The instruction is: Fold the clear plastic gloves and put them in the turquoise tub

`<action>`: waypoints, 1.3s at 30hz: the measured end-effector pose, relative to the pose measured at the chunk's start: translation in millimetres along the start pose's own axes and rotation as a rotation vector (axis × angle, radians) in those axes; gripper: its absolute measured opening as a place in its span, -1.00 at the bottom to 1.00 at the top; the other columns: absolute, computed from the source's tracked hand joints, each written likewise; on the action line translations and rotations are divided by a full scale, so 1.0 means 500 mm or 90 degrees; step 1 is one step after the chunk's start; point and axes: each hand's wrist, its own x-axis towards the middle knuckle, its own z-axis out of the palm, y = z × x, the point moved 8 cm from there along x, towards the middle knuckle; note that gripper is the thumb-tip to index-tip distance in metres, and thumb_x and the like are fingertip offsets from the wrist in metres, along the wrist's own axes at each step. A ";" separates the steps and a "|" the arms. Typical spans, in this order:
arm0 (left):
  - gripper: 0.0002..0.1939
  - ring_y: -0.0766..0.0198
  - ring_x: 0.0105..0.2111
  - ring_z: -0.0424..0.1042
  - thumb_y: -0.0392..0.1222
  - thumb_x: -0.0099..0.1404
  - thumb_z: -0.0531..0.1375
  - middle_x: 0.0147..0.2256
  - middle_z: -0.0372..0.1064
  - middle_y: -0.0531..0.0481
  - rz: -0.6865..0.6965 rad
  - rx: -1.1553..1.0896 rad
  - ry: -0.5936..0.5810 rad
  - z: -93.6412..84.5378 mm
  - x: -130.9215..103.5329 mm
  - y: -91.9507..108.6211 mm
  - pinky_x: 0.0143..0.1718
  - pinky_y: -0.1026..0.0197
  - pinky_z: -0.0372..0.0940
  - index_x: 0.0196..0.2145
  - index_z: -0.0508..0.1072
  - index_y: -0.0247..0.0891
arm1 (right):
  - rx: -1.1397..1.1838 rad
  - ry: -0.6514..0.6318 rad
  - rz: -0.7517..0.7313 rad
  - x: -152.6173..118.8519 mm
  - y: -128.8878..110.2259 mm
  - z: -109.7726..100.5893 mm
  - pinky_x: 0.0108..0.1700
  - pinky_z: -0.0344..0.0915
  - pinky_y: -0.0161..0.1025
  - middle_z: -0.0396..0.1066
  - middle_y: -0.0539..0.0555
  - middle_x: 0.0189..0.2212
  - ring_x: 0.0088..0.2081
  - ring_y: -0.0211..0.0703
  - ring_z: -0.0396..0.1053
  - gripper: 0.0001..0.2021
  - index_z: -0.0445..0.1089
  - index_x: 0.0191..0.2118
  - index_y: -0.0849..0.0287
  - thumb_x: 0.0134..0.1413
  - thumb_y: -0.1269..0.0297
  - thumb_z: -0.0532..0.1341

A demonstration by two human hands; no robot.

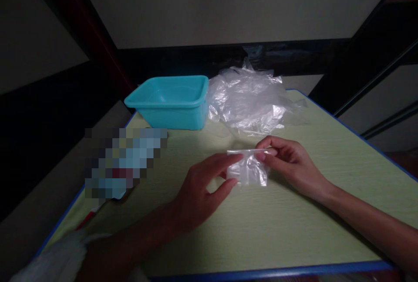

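A small folded clear plastic bag is held up over the middle of the table. My right hand pinches its upper right corner between thumb and fingers. At the bag's left side is my left hand, its forefinger lying along the top and its thumb near the lower left corner, with a gap between them. Behind the hands lies a large loose heap of clear plastic bags. The turquoise plastic basin stands left of that heap.
A blurred-out item lies on the left of the light wood-grain table, with a red and white stick-like thing by it. The table has a blue edge; a pale panel rises behind it.
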 end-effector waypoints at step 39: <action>-0.71 0.38 -0.40 0.50 -0.48 0.05 0.22 -0.28 0.54 0.02 -0.169 -0.127 0.062 -0.008 0.005 -0.047 -0.41 0.47 0.36 -0.30 0.58 -0.20 | 0.016 -0.152 -0.119 -0.014 -0.026 0.042 -0.23 0.34 -0.40 0.52 -0.01 -0.25 -0.24 -0.32 0.43 -0.73 0.49 -0.16 0.03 0.01 0.45 0.20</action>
